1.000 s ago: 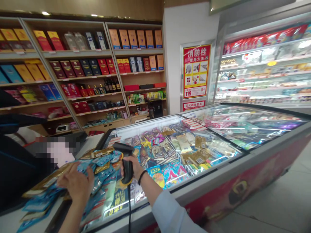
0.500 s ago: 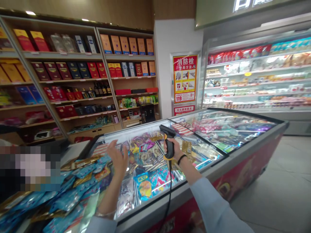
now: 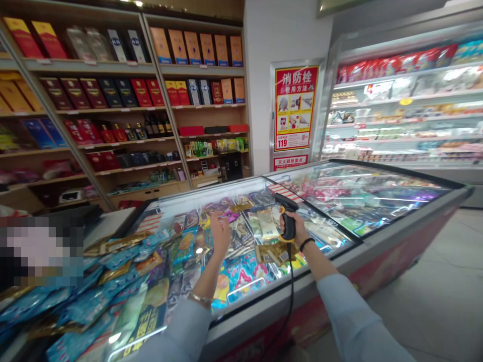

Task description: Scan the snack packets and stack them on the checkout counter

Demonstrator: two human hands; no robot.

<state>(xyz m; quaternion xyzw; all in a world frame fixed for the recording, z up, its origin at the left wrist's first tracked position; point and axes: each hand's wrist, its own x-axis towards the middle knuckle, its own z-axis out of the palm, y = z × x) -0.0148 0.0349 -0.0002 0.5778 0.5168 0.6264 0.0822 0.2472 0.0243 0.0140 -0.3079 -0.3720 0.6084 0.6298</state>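
My right hand (image 3: 298,230) grips a black and yellow handheld barcode scanner (image 3: 289,223), its cable hanging down past the freezer's near edge. Just below the scanner, gold packets (image 3: 268,253) lie on the glass lid of the chest freezer (image 3: 260,291). My left hand (image 3: 221,234) hovers over the glass to the left of the scanner, somewhat blurred, fingers extended and nothing seen in it. Beyond it a further gold packet (image 3: 241,206) rests on the glass. A heap of blue and gold packets (image 3: 109,281) covers the left end.
Boxed goods fill the wooden shelves (image 3: 124,108) behind the freezer. A red fire hydrant sign (image 3: 296,108) hangs on the white wall. An open chiller (image 3: 407,115) stands at the right, beyond tiled floor (image 3: 433,281). A pixelated patch hides the far left.
My left hand has swung right, away from the packet heap and towards the scanner. The view has tilted down. Gold packets now show below the scanner, nearer the front edge.
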